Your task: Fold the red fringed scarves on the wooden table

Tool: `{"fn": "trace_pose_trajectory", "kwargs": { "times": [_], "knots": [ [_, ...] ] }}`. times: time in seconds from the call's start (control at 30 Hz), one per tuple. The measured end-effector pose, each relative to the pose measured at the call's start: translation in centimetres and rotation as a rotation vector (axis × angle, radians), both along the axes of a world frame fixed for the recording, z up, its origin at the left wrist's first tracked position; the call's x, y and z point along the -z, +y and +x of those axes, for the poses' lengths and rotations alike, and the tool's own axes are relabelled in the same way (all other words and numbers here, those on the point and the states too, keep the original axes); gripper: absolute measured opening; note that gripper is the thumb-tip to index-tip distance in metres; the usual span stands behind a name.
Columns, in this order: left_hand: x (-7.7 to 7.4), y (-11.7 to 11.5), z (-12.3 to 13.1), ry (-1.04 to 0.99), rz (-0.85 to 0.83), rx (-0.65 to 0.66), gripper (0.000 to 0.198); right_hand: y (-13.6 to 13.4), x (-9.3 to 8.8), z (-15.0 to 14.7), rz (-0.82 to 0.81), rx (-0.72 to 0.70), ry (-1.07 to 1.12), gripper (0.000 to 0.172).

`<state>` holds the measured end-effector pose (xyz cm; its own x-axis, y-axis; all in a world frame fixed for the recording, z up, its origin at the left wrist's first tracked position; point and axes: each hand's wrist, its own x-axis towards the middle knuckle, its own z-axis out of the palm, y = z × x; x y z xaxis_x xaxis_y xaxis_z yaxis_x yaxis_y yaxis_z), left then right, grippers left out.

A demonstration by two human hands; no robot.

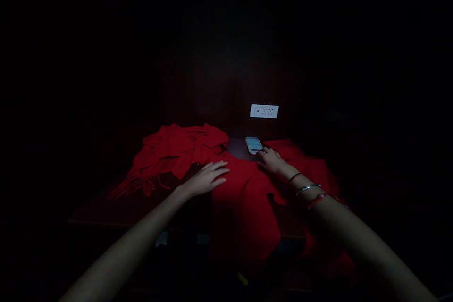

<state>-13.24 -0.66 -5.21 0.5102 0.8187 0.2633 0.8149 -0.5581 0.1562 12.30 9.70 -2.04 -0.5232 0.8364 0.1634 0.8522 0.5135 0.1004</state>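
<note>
A length of red cloth (244, 198) lies across the table, its near end hanging over the front edge. My left hand (208, 178) rests at the cloth's left side with the fingers stretched out and a ring on one of them. My right hand (272, 159) lies palm down at the cloth's far right, fingers extended and slightly bent. Its fingertips are beside the lower corner of a phone (255, 146) with a lit screen; whether they touch it I cannot tell. Another part of red cloth (311, 165) spreads to the right of this hand.
At the left is a crumpled red scarf (170, 148) with fringes. A white socket plate (264, 111) is on the dark wall behind the table. The table's front edge (106, 223) shows at the left. Darkness hides most of the surroundings.
</note>
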Motion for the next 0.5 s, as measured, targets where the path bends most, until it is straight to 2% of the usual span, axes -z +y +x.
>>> {"fn": "trace_pose_trajectory", "kwargs": {
  "times": [0.1,0.2,0.27,0.33,0.4,0.5],
  "knots": [
    [0.6,-1.6,0.5,0.087,-0.174,0.059,0.056,-1.6,2.3,-0.3,-0.084,-0.18,0.078,0.053],
    [1.5,-2.1,0.0,0.151,-0.254,0.079,0.059,-3.0,4.7,0.5,-0.237,-0.188,0.113,0.058],
    [1.8,-1.9,-0.5,0.151,-0.269,0.085,0.059,-3.6,5.2,1.1,-0.268,-0.166,0.144,0.06],
    [1.6,-1.6,-0.7,0.145,-0.297,0.089,0.062,-4.0,4.8,1.6,-0.214,-0.164,0.201,0.062],
    [0.8,-1.3,-0.3,0.133,-0.306,0.077,0.06,-4.6,3.5,2.0,-0.144,-0.188,0.265,0.061],
    [-0.3,-1.1,1.7,0.051,-0.216,0.022,0.052,-6.3,1.5,2.8,-0.185,-0.216,0.218,0.061]
  ]
}}
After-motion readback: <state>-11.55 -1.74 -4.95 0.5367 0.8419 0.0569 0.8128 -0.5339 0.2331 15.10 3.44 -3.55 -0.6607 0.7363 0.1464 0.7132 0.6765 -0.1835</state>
